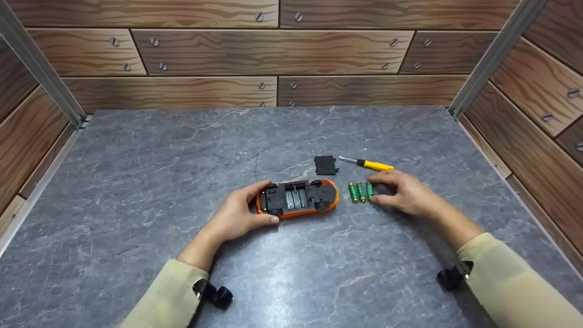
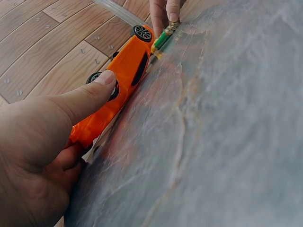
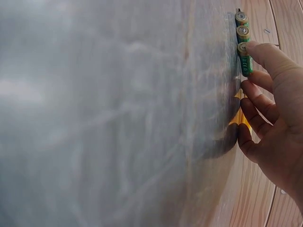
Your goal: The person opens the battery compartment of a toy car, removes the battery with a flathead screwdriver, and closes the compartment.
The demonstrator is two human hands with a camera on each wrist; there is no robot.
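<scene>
An orange toy car (image 1: 298, 199) lies upside down on the table, its black underside and uncovered battery compartment facing up. My left hand (image 1: 239, 210) grips its left end, thumb along the near side; in the left wrist view the thumb (image 2: 90, 97) rests by a wheel. Three green batteries (image 1: 360, 192) stand in a row right of the car. My right hand (image 1: 405, 193) pinches the rightmost battery (image 3: 245, 60) between thumb and index finger, while its other fingers touch the tabletop. Whether the compartment holds anything cannot be made out.
A black compartment cover (image 1: 325, 165) lies behind the car. Beside it is a screwdriver (image 1: 375, 165) with a yellow handle, close behind my right hand. Wood-patterned walls (image 1: 273, 52) bound the grey marbled table (image 1: 182, 150) at the back and sides.
</scene>
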